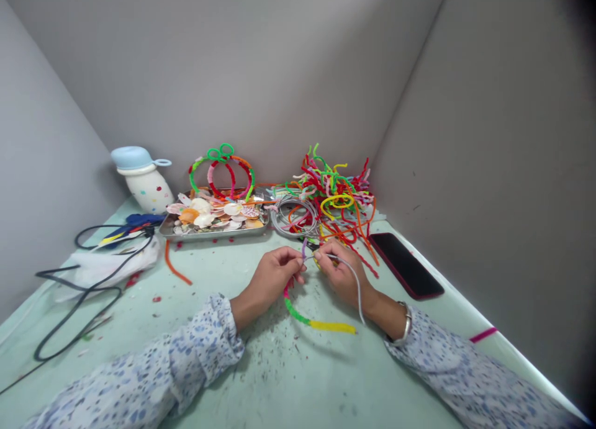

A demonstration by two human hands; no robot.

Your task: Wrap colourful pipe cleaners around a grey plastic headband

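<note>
Between my hands is a curved grey wire (358, 286), partly wrapped in pink, green and yellow pipe cleaner (298, 315). My left hand (274, 277) is closed, pinching the wire near the pink part, which hangs below its fingers. A short purple pipe cleaner end (304, 249) sticks up at these fingertips. Closed too, my right hand (342, 274) has its thumb and fingers on the grey wire, whose bare end curls down over the hand. Whether it also grips the purple piece is hidden. Just behind the fingers lies a dark tool (311, 244), mostly covered.
Behind stand a metal tray (214, 234) of shells, two pipe-cleaner rings (231, 174), a coil of grey wire (293, 218) and a pipe-cleaner heap (338, 187). A phone (407, 266) lies right; a bottle (144, 180), black cable (79, 287) and plastic bag (112, 261) are left.
</note>
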